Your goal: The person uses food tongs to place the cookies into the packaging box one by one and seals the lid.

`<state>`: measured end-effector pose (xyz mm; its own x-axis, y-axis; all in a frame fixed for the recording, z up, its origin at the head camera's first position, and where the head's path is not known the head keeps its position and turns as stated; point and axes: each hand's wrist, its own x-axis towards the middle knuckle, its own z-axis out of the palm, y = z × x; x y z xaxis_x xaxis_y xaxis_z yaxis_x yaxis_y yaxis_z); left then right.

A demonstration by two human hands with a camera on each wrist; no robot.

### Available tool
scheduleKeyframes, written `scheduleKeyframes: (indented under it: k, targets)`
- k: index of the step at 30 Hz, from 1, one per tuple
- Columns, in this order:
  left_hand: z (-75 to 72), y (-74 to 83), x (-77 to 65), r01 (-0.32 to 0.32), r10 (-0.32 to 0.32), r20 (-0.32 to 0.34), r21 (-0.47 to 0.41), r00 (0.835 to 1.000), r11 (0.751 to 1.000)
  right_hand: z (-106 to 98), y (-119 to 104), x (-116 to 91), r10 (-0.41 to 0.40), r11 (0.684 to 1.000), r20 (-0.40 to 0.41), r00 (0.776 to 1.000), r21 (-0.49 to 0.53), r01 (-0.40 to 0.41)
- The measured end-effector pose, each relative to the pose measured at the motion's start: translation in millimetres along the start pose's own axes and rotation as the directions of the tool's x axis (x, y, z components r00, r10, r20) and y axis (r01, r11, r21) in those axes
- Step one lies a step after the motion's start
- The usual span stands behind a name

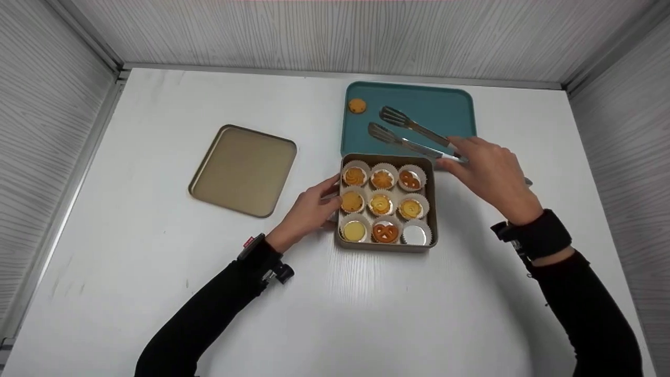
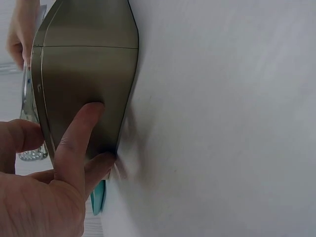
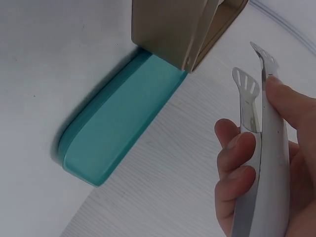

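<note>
Silver slotted metal tongs (image 1: 419, 147) in my grip

Right of centre, my right hand (image 1: 489, 170) holds them above the teal rectangular tray (image 1: 445, 102), upper centre. My left hand (image 1: 310, 210), fingers parted, touches the square bronze-coloured tin (image 1: 384, 247), centre.

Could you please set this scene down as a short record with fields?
Left hand: touches the left side of the tin
Right hand: holds metal tongs, tips apart
Tin contents: nine paper cups; only the near-right one is empty
Teal tray: beyond the tin, one round cookie near its far-left corner
Tan square tray: flat on the table, left of the tin
</note>
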<state>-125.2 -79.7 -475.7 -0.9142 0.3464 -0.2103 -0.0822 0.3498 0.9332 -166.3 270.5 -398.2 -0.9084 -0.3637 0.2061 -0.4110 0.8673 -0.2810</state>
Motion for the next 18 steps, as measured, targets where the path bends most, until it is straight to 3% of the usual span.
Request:
scheduleKeyframes:
  k: [5, 18]
  targets:
    - [0.2, -0.8, -0.3, -0.003, 0.003, -0.015, 0.004, 1.0, 1.0, 9, -1, 26, 0.057, 0.998, 0.049, 0.997, 0.008, -0.058]
    - [0.0, 0.4, -1.6, -0.009, 0.009, -0.011, -0.001, 1.0, 1.0, 35, -4, 74, 0.105, 0.994, 0.124, 0.987, -0.049, -0.099]
